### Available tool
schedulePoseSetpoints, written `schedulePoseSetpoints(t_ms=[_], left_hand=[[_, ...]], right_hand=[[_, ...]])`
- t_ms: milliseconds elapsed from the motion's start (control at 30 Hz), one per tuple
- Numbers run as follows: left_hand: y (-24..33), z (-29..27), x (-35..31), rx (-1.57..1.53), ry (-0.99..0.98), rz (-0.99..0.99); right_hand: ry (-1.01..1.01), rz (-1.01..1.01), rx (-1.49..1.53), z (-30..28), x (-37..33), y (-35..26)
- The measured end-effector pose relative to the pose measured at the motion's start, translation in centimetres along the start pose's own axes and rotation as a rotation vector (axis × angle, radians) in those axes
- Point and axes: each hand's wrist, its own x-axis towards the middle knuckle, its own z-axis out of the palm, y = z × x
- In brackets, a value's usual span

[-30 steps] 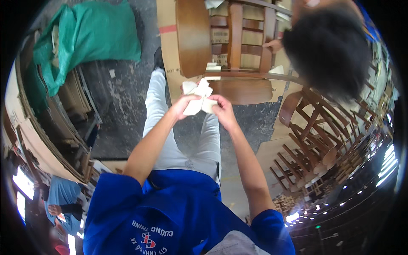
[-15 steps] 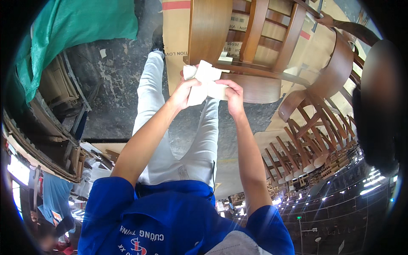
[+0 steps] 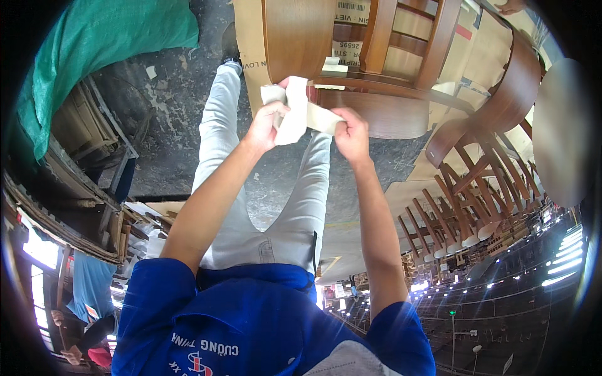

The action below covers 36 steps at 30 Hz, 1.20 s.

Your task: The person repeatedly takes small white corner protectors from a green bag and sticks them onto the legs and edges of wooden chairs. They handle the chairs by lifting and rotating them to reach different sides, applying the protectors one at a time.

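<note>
Grips bundle of folded white sheets (image 3: 293, 116) in left hand (image 3: 263, 128), with thumb pressed on top; paper or cloth, cannot tell which. Pinches outer end of cream strip (image 3: 322, 118) between thumb and fingers of right hand (image 3: 353, 135), with inner end against bundle. Holds both in mid-air before slatted brown wooden furniture (image 3: 298, 37) on flattened cardboard (image 3: 248, 78). At upper left, green sack (image 3: 116, 41); at right, cluster of wooden chairs (image 3: 465, 218).

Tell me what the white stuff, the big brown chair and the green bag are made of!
White stuff: perhaps paper or thin foam; matt, pale and bending in folds. Brown chair: probably wood, varnished-looking; smooth with a soft shine. Green bag: likely woven plastic; creased with a slight sheen.
</note>
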Motion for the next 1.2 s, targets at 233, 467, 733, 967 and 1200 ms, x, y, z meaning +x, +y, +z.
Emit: schedulePoseSetpoints(t_ms=[233,467,733,967,1200], left_hand=[[-0.8,-3.2,-0.5,-0.006,0.169,-0.152],[0.1,-0.1,0.2,-0.162,0.278,-0.167],[0.9,-0.6,1.5,-0.553,0.319,-0.168],[1.2,-0.3,1.6,-0.455,0.325,-0.130],[1.3,-0.8,2.0,-0.429,0.314,-0.192]], right_hand=[[0.284,0.021,-0.411,0.4,4.6,5.6],[0.201,0.199,-0.606,0.9,8.6,9.4],[0.295,0.243,-0.648,-0.3,9.3,10.5],[0.420,-0.120,-0.588,-0.5,10.1,5.7],[0.021,0.169,0.251,5.7,9.7,-2.4]])
